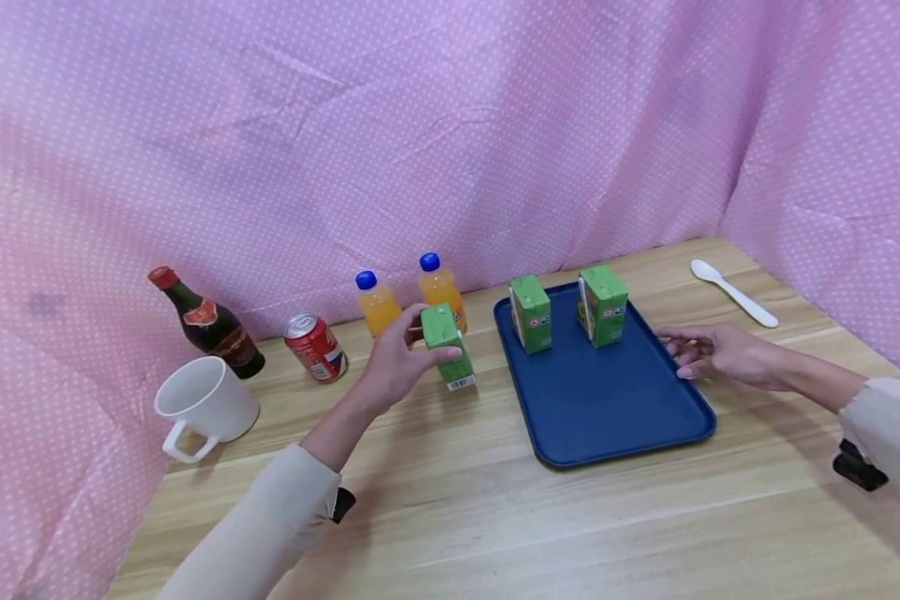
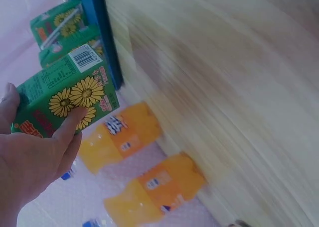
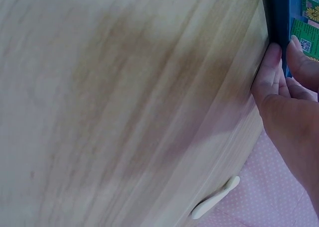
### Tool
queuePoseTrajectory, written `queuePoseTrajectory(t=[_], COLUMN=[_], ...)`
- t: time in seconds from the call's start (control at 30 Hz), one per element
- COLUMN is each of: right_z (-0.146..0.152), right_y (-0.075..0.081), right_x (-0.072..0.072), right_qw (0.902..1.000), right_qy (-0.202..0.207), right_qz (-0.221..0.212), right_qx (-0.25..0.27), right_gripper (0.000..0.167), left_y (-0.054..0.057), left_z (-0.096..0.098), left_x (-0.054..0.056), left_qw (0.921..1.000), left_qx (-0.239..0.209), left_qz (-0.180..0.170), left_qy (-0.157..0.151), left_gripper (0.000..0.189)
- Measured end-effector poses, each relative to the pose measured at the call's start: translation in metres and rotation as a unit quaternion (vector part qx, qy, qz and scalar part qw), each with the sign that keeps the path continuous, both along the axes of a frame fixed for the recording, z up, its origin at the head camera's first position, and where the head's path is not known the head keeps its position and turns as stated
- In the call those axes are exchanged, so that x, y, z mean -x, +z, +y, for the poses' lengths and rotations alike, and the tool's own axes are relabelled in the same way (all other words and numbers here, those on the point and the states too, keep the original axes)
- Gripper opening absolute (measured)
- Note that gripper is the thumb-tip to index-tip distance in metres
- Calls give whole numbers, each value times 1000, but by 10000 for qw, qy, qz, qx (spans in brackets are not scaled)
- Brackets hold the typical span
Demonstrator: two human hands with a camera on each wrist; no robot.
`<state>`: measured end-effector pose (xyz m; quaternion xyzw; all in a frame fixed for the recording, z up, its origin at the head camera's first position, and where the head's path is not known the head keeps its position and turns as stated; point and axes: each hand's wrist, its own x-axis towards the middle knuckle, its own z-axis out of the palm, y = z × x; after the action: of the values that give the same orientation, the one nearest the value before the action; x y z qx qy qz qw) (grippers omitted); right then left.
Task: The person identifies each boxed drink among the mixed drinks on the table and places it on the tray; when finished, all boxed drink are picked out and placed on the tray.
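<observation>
My left hand (image 1: 399,364) grips a green drink carton (image 1: 447,348) between thumb and fingers, left of the tray. Yellow flowers and a barcode show on that carton (image 2: 70,95) in the left wrist view. The blue tray (image 1: 607,408) lies on the table with two more green cartons standing on its far half, a left one (image 1: 532,315) and a right one (image 1: 602,307). At the tray's right rim, my right hand (image 1: 727,357) has its thumb on the inner side and fingers outside, pinching the edge. In the right wrist view, the hand (image 3: 294,102) partly hides the rim.
Two orange drink bottles (image 1: 378,308) (image 1: 441,287) stand behind the left hand. Farther left are a red can (image 1: 317,348), a dark bottle (image 1: 221,333) and a white mug (image 1: 213,400). A white spoon (image 1: 735,293) lies right of the tray. Pink dotted cloth (image 1: 450,150) hangs behind the table.
</observation>
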<state>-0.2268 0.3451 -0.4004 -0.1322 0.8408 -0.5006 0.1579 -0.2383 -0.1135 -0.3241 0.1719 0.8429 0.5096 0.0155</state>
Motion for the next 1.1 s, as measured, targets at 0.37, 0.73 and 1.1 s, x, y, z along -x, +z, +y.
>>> queuePoseTrajectory(t=[0.37, 0.73, 1.1], right_z=[1, -2, 2], right_y=[2, -1, 1], right_x=[0, -2, -1], right_qw=[9999, 9999, 9999], right_qy=[40, 42, 70], right_qz=[-66, 78, -106], right_qx=[66, 61, 45], right_gripper=[74, 72, 76], left_y=[2, 1, -2], left_z=[30, 60, 92], left_x=[-3, -12, -22], left_qw=[10000, 9999, 9992], left_qx=[16, 89, 244], left_qz=[-71, -41, -181], left_qy=[21, -118, -259], left_gripper=[54, 57, 64])
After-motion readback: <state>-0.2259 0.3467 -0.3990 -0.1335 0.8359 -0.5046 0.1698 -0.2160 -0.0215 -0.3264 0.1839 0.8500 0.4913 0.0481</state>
